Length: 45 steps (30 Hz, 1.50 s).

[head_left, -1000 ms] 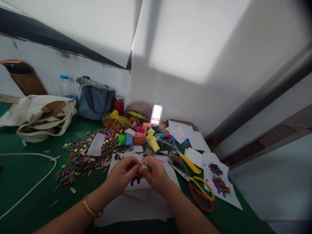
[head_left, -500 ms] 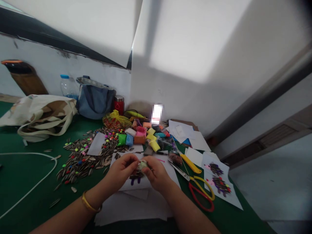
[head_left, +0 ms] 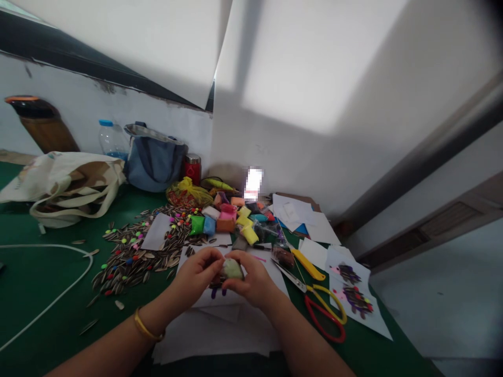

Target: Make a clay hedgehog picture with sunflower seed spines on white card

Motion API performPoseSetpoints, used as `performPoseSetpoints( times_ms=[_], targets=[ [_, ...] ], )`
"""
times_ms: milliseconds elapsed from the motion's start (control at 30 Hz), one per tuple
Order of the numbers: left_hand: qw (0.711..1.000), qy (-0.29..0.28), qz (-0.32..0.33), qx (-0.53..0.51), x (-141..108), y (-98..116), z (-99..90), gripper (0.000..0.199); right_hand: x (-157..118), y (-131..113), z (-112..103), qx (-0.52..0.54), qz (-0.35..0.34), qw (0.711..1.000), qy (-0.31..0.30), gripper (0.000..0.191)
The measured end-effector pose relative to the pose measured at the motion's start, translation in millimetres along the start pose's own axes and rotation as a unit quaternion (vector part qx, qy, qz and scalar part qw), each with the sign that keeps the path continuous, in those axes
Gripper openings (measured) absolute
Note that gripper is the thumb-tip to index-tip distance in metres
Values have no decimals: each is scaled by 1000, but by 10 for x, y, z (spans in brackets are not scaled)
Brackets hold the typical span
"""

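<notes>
Above the middle of the table, a pale green packet of modelling clay [head_left: 232,269] is held between my two hands. My right hand [head_left: 251,277] grips it from the right, fingers over the top and thumb beneath. My left hand [head_left: 202,269] pinches at the packet's left edge; the exact hold is partly hidden by the fingers. Under the hands lies a white sheet [head_left: 204,298] with purple leg shapes and dark seeds, largely covered. Just beyond are several coloured clay packets [head_left: 226,224], including green, blue, brown, pink and yellow.
Left of the hands spreads a heap of striped sunflower seeds [head_left: 129,267] with small coloured balls. To the right lie scissors [head_left: 320,301], a yellow cutter [head_left: 308,263] and a sheet with seed hedgehogs [head_left: 367,309]. Bags [head_left: 155,162], bottles and a lit phone [head_left: 253,183] stand behind.
The pale green packet has turned in my fingers, so more of its smooth side shows. My right thumb has shifted lower, beneath it. Both forearms stay nearly in place.
</notes>
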<state>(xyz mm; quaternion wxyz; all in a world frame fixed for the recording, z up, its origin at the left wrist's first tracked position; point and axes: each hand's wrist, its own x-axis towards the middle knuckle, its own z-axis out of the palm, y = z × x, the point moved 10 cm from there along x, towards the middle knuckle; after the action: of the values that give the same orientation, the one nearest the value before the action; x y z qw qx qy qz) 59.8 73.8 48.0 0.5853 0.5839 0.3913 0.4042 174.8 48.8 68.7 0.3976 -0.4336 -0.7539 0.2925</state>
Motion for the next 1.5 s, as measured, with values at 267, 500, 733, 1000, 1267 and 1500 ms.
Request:
performPoseSetpoints(
  times_ms=[267, 500, 733, 1000, 1267, 1500],
  targets=[
    [999, 38, 0, 24, 34, -35, -122, 30, -24, 35, -11, -77, 10, 997, 15, 46],
    [945, 28, 168, 280, -89, 257, -31, 20, -52, 43, 92, -184, -50, 981, 22, 38],
    [956, 68, 151, 243, -64, 245, -145, 21, -34, 34, 45, -143, -25, 989, 15, 43],
    [995, 96, -16, 35, 10, -42, -231, 27, -26, -11, 22, -112, -17, 993, 25, 35],
    [993, 71, -77, -49, 1, -169, -141, 33, -2, -102, 75, -97, -49, 994, 1, 24],
    [985, 91, -102, -107, -21, -263, -185, 32, -2, 50, 117, -128, -6, 992, -2, 51]
  ],
)
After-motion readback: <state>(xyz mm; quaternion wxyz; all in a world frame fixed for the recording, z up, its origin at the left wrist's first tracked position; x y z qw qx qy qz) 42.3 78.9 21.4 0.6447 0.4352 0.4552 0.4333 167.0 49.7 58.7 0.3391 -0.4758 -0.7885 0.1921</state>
